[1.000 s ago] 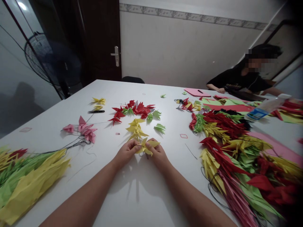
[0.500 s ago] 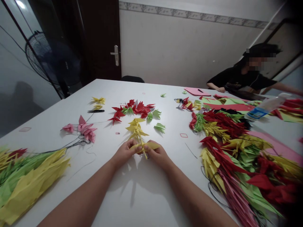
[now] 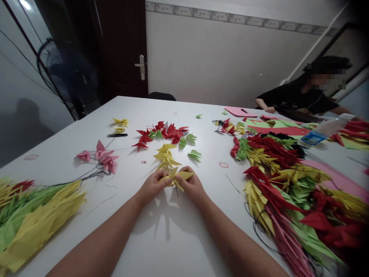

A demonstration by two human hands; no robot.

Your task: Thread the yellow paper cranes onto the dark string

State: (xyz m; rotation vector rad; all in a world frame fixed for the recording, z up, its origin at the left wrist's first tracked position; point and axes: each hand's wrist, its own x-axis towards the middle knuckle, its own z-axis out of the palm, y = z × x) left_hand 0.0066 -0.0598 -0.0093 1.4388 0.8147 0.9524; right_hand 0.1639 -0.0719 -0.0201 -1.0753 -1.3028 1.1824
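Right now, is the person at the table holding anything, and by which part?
Yes: the left hand and the right hand together pinch a yellow origami crane at its middle, with its wing points sticking out.

Dim indoor light, with one bright spot [image 3: 25,4] glaring high on the glossy wall [image 3: 20,88] at top left. The table [image 3: 161,250] looks pale and flat, and soft, doubled shadows [image 3: 164,221] fall toward its near edge beneath the left hand [image 3: 154,188] and right hand [image 3: 191,188]. Wide-angle distortion bends the wall border [image 3: 236,17], while the paper [image 3: 331,234] darkens and softens toward the near right corner
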